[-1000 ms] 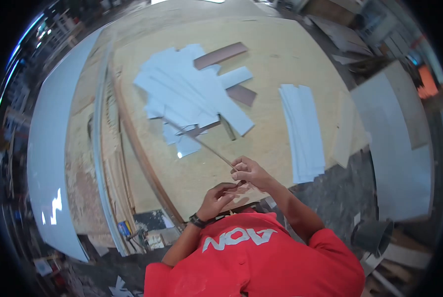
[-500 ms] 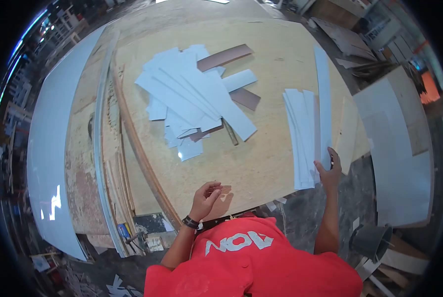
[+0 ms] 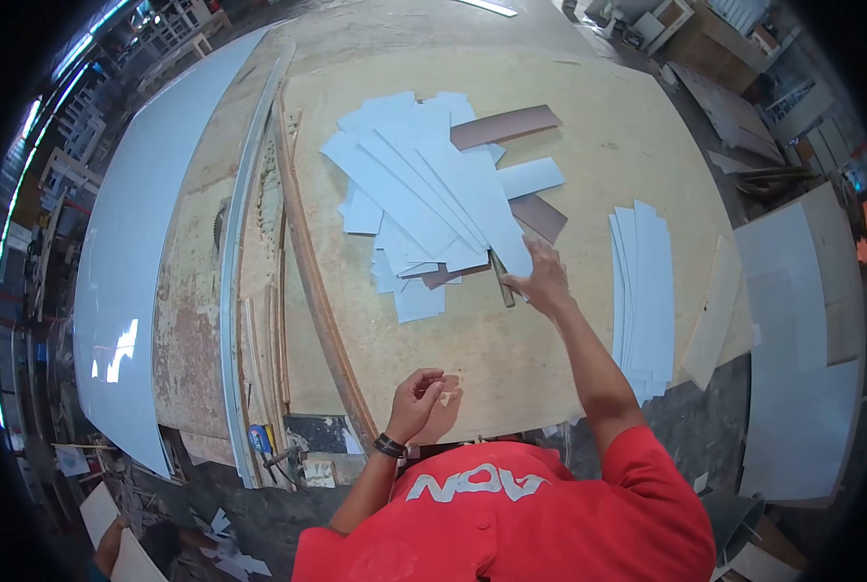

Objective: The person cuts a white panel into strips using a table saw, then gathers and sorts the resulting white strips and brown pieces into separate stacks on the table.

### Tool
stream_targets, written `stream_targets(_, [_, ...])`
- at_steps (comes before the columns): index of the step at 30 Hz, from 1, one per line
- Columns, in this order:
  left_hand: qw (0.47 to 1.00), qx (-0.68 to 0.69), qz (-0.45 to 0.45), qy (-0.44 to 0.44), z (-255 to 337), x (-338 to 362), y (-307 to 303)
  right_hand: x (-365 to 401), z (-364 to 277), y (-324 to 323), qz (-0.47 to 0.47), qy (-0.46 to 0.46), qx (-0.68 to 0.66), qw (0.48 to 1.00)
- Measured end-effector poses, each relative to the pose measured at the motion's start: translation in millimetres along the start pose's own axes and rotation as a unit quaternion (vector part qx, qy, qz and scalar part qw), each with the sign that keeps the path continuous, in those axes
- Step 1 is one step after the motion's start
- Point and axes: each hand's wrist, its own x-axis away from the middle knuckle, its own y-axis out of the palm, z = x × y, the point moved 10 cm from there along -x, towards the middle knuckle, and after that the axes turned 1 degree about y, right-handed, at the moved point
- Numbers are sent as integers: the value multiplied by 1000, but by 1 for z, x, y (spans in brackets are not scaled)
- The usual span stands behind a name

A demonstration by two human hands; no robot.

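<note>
A messy pile of white strips [image 3: 424, 184] lies fanned out on the wooden table [image 3: 569, 359], with brownish strips [image 3: 506, 126] sticking out at its right. My right hand [image 3: 542, 279] grips the lower end of the pile's rightmost long white strip, thumb and fingers at its two edges. A short dark stick [image 3: 501, 279] lies just left of that hand. My left hand [image 3: 418, 403], curled with fingertips near the thumb, is over the table's front edge; nothing shows in it. Several white strips [image 3: 647, 291] lie side by side at the right.
A long wooden strip [image 3: 312, 281] and a metal rail [image 3: 240, 272] run along the left, beside a large white panel [image 3: 147, 252]. Tools [image 3: 264, 441] sit at the front left. Another person's hand [image 3: 112, 543] holds a board at the bottom left. A pale board [image 3: 715, 310] lies at right.
My right hand has left the right-hand strips and moved left to the pile's end strip. The long strip it held now lies with that stack. The view has shifted, and another person's hand has appeared.
</note>
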Motion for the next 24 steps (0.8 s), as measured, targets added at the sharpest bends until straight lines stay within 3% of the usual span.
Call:
stream_targets(1, [1000, -10, 9, 7, 2, 0, -5, -9, 6, 15, -36, 20, 0, 999])
stream_targets(5, [999, -19, 50, 4, 4, 3, -28, -32, 19, 17, -31, 22, 13, 999])
stream_targets(7, [997, 25, 68, -9, -5, 5, -38, -47, 21, 6, -9, 21, -201, 979])
stream_targets(10, [994, 60, 86, -27, -15, 6, -45, -75, -15, -12, 36, -33, -211, 976])
stream_targets(16, [996, 12, 90, -7, 0, -2, -51, -128, -78, 32, -20, -37, -14, 999])
stream_targets(18, [995, 8, 97, 3, 3, -3, -56, -127, -80, 53, -104, 12, 108, 989])
stream_targets(24, [989, 44, 138, 8, -8, 13, -70, -132, -71, 51, -112, 54, 84, 989])
